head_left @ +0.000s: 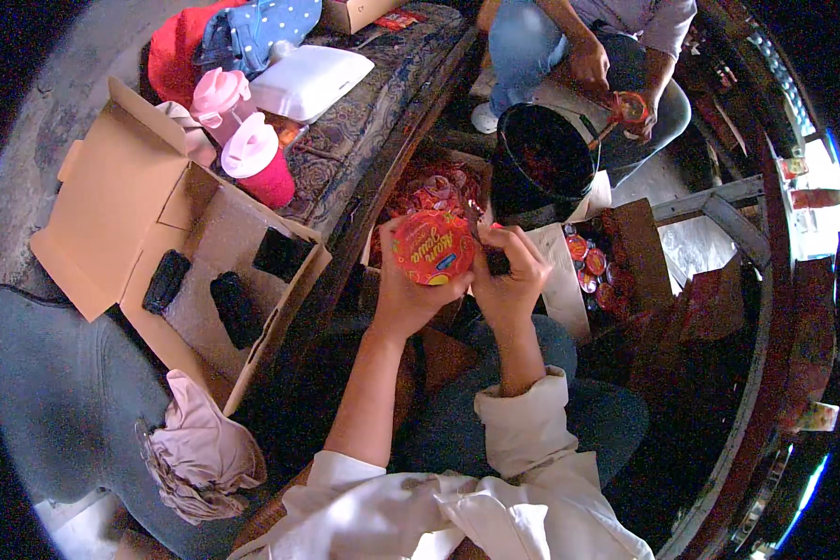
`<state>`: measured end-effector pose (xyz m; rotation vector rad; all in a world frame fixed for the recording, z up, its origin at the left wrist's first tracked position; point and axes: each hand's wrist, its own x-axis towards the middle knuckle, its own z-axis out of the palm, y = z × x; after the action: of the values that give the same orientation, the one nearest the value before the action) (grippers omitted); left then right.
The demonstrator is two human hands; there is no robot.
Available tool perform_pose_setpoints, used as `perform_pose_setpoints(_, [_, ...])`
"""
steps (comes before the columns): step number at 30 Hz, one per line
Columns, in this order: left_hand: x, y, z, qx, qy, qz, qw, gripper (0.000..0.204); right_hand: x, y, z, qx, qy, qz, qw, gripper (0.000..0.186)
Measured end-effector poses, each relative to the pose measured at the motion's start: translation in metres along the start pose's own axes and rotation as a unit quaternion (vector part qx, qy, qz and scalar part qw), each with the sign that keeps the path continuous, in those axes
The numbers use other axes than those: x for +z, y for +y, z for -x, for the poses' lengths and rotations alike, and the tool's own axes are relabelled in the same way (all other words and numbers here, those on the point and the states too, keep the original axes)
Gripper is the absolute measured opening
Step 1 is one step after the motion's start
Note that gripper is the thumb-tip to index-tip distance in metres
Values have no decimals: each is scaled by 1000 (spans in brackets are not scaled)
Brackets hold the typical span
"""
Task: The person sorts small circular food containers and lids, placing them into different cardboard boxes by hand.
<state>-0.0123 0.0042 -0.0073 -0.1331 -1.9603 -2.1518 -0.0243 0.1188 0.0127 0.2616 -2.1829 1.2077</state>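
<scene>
My left hand (409, 280) is closed round a round red cup (434, 245), its printed red film lid turned up toward me. Pressed close to the cup's right edge is my right hand (511, 266), fingers bent in a pinch. A thin dark tool (473, 217), perhaps a blade or scissors, sticks up from that hand beside the lid; its kind is not clear. Just beyond my hands stands a cardboard box (481, 168) heaped with crumpled red film pieces (429, 191).
Across from me a co-worker's hand (637, 121) holds a red cup (628, 109) by a black bucket (548, 191). Several cups (590, 266) fill a box at right. An open cardboard box (112, 224) and pink tumblers (250, 147) stand left; a cloth (201, 443) lies nearer.
</scene>
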Motion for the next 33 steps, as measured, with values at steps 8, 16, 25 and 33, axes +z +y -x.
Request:
perform_pose_setpoints(8, [-3,-3,-1,-12,-34,-8,999,67,-2,-4,-2,-5,-3,10,1000,26])
perform_pose_setpoints(16, [-6,-1,-4,-43,-39,17,998,58,-5,-2,-3,8,-6,-8,1000,20])
perform_pose_setpoints(25, [-5,0,-3,-87,-81,76,990,59,-4,1,0,26,-8,-10,1000,20])
perform_pose_setpoints(33, [-2,0,-1,3,-61,40,997,65,-2,0,0,12,0,-4,1000,20])
